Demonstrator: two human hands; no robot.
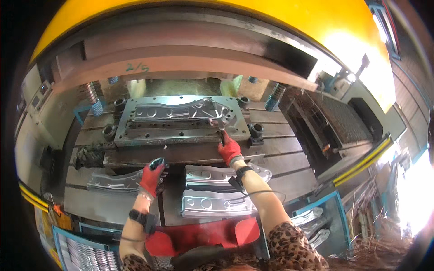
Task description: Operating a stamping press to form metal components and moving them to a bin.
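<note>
Wore red gloves on both hands. Had the right hand [229,151] wrapped tightly round a slim grey tool [222,128], reaching up to the right end of a stamped metal panel [169,112]. Saw that panel lying lengthwise on the lower die [181,135], among 4 round guide bushings [256,131]. Had the left hand [151,178] well apart from the panel, in front of the die, closed around a small dark object [158,162]; could not tell its kind. Saw 2 piles of similar panels [217,204] on the press bed [289,165] near the right forearm, and more stamped pieces [115,180] beside the left hand. Noticed 2 blue-framed racks [342,217] lower down, holding metal parts.
</note>
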